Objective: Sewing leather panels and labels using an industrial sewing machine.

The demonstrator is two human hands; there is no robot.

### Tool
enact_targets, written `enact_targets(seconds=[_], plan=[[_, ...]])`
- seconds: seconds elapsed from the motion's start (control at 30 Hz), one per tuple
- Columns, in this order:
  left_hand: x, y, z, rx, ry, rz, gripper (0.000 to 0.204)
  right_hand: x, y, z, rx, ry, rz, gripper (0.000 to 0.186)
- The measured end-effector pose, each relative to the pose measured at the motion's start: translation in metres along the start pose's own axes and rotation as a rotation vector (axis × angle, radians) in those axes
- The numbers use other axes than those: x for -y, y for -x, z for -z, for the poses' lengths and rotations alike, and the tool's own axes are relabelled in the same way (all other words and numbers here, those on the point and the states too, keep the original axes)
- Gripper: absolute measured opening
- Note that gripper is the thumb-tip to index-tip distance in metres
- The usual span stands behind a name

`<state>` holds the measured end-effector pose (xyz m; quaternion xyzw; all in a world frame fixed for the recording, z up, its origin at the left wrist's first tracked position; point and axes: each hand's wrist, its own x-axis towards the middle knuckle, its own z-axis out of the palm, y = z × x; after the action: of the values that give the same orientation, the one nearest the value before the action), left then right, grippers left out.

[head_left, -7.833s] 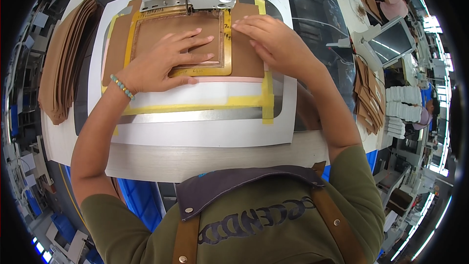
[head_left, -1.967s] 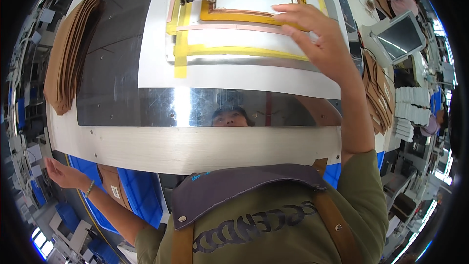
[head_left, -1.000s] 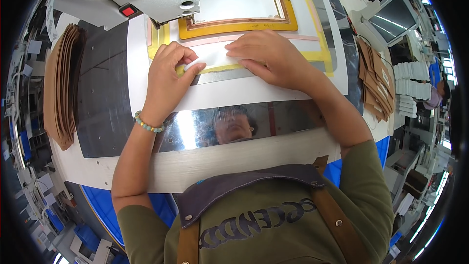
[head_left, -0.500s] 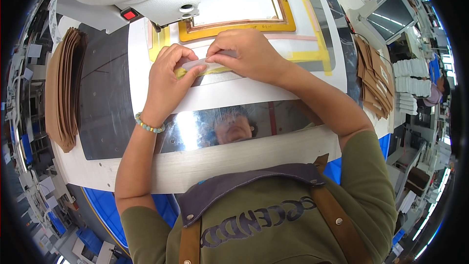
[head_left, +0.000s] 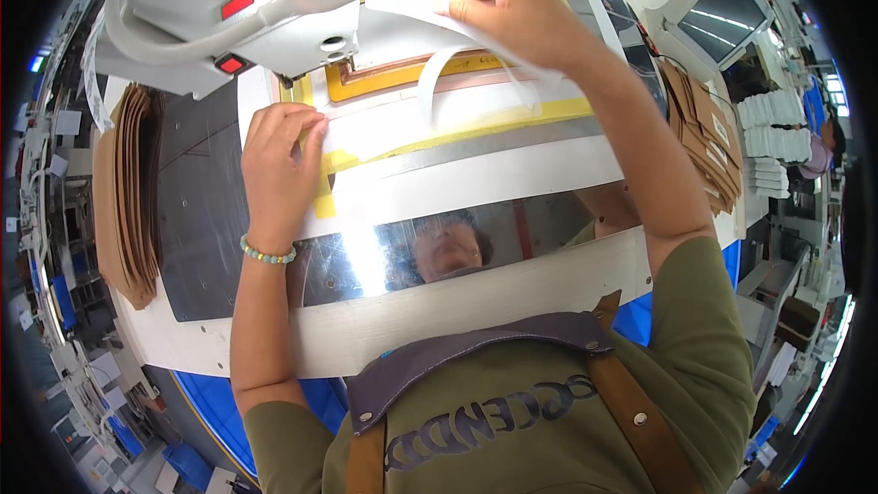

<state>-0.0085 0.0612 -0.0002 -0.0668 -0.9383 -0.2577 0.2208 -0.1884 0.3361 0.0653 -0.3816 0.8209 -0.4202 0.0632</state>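
My left hand (head_left: 279, 151) rests at the left side of the taped white sheet (head_left: 476, 160), fingers bent together with thumb near the index fingertip; what they pinch, if anything, is too small to tell. My right hand (head_left: 494, 14) is raised above a yellow frame (head_left: 375, 82), pinching a long, thin white strip (head_left: 427, 87) that curls down over the sheet. Pink strips and yellow tape (head_left: 558, 110) lie on the sheet below. The white machine head (head_left: 183, 27), with red buttons, overhangs the frame's left part and hides some of it.
Stacks of brown panels lie at the left (head_left: 123, 201) and right (head_left: 695, 128). A grey screen (head_left: 718, 14) and folded white bundles (head_left: 773, 151) are at the right. A polished metal plate (head_left: 558, 220) runs along the front. Blue bins (head_left: 206, 402) sit below the table edge.
My right hand has lifted up and to the right, pulling a white strip away from the sheet. My left hand has shifted left, away from where both hands were pinching together.
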Motion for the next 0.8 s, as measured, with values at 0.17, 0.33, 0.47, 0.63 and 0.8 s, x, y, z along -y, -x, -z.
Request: enact_targets(seconds=[0.17, 0.33, 0.47, 0.63, 0.8], plan=[[0.007, -0.003, -0.002, 0.103, -0.144, -0.157, 0.031, -0.038, -0.032, 0.008, 0.196, -0.125, -0.063, 0.024], [0.006, 0.002, -0.005, 0.344, -0.251, -0.126, 0.054, -0.038, -0.035, -0.032, 0.338, 0.022, -0.193, 0.024], [0.002, -0.003, -0.007, 0.348, -0.247, -0.101, 0.066, -0.031, -0.035, -0.047, 0.253, 0.084, -0.086, 0.02], [0.001, -0.005, -0.007, 0.362, -0.288, -0.102, 0.071, -0.016, -0.034, -0.05, 0.258, -0.06, -0.192, 0.018], [-0.004, -0.011, -0.01, 0.374, -0.292, -0.106, 0.074, -0.022, -0.038, -0.057, 0.261, -0.059, -0.17, 0.019]])
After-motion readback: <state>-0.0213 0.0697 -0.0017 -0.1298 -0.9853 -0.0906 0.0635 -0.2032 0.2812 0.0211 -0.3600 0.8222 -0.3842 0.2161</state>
